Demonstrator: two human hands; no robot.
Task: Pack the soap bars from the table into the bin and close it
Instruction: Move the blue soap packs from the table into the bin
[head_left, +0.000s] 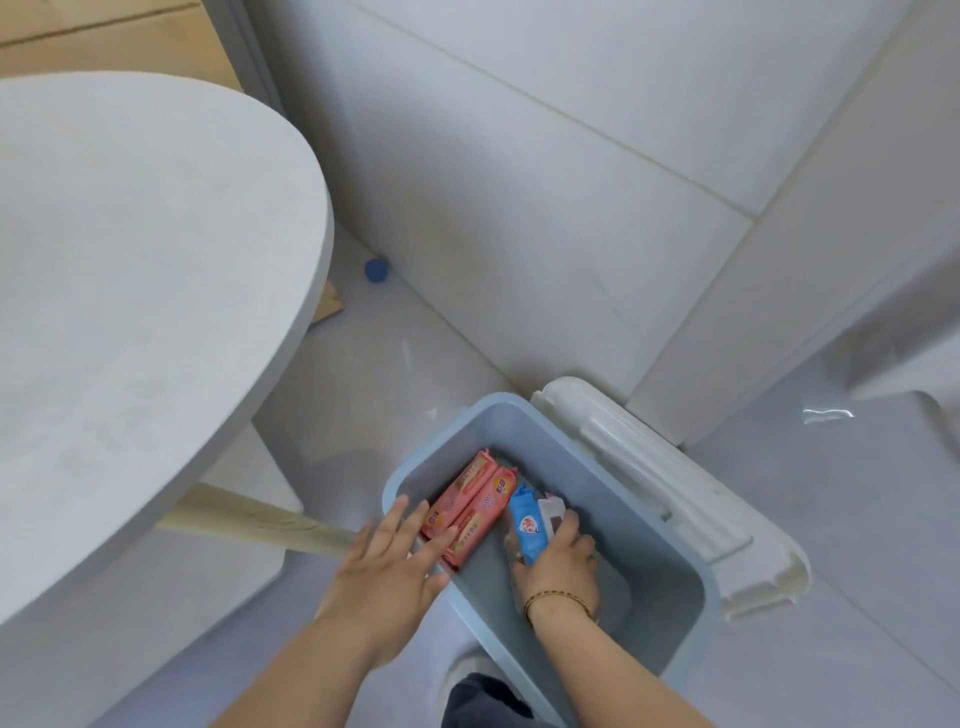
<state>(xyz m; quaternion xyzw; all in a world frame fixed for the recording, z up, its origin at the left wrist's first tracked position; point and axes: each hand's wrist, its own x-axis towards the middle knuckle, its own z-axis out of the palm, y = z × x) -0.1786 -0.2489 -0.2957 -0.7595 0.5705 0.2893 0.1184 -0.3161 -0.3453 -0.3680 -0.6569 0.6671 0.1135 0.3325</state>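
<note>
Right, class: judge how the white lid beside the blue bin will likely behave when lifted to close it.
The white lid looks like ribbed moulded plastic, so probably stiff, not floppy. It seems thin, so likely light for its size. It stands tilted at the right rim of the blue bin, so a nudge might tip it; a hinge cannot be seen.

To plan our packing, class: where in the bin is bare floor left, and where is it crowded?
Bare floor: between the right hand and the bin wall by the white lid, to the near corner. Crowded: the left side, two pink bars by the left hand, the blue bar beside them.
</note>
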